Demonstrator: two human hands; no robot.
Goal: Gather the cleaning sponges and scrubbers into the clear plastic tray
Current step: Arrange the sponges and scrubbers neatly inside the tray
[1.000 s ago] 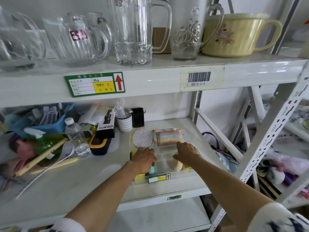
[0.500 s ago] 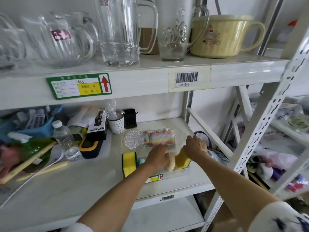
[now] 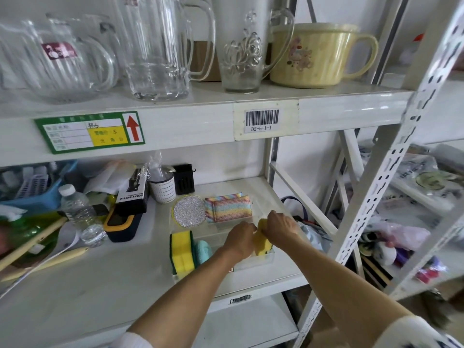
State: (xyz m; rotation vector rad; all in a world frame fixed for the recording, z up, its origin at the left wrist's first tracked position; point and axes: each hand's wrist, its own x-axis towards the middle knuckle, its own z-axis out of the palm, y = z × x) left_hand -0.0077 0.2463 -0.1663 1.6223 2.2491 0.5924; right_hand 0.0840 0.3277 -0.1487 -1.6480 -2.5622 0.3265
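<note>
A clear plastic tray point(image 3: 261, 262) sits on the lower shelf, right of centre. At its far end lie a round silver scrubber point(image 3: 188, 211) and a rainbow-striped sponge cloth point(image 3: 228, 207). A yellow and green sponge point(image 3: 182, 251) stands on edge at the tray's left, with a teal sponge point(image 3: 204, 251) beside it. My left hand point(image 3: 239, 241) and my right hand point(image 3: 280, 228) meet over the tray's right side, both gripping a yellow sponge point(image 3: 262, 241) held upright. What lies under my left hand is hidden.
Left of the tray stand a water bottle point(image 3: 77, 209), a yellow and black device point(image 3: 120, 224), a spray bottle box point(image 3: 131, 193), a white cup point(image 3: 162, 188) and wooden sticks point(image 3: 32, 241). Glass jugs and a yellow mug point(image 3: 313, 54) fill the upper shelf. A rack upright point(image 3: 371, 197) stands right.
Both hands moved from the tray's near middle to its right side. The yellow sponge was lifted upright and both hands now hold it together.
</note>
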